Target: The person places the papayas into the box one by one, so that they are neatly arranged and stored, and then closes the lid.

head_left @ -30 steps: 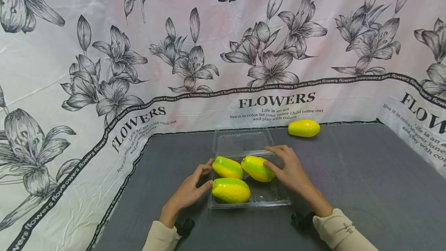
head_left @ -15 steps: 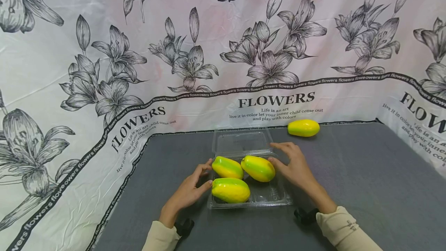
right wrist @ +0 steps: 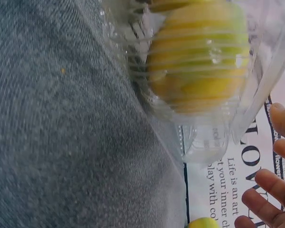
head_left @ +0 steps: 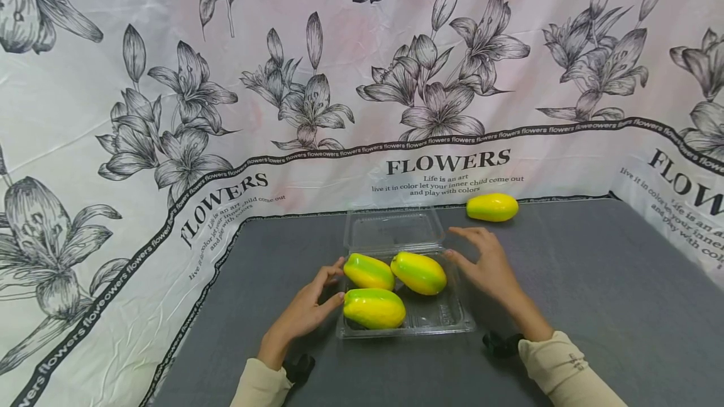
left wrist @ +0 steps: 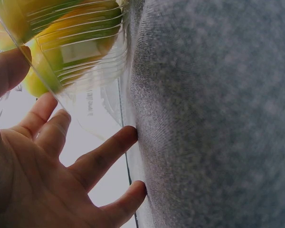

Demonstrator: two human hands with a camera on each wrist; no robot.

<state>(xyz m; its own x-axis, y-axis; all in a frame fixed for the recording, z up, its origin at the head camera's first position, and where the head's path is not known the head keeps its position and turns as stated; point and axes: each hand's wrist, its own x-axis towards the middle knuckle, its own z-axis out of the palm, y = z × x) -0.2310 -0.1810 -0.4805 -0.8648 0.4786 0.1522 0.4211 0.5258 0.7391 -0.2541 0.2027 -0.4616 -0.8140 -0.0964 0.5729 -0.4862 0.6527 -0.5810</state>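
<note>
Three yellow-green papayas sit in a clear plastic clamshell box (head_left: 447,322): one at the back left (head_left: 369,271), one at the front left (head_left: 374,308), one at the right (head_left: 419,273). My left hand (head_left: 305,303) rests at the box's left edge, thumb and fingertips against the rim (left wrist: 61,102), its other fingers spread. Just off the right edge, my right hand (head_left: 488,269) is held with fingers extended and nothing in them; the right wrist view shows its fingers (right wrist: 270,190) apart from the box wall.
A fourth, yellower papaya (head_left: 492,207) lies at the back of the grey table (head_left: 594,281), right of the box's raised lid (head_left: 394,230). Behind hangs a white cloth (head_left: 317,187) printed with flowers and lettering.
My right hand has let go of the right papaya in the box and moved off to the right. My left hand has stayed at the box's left edge.
</note>
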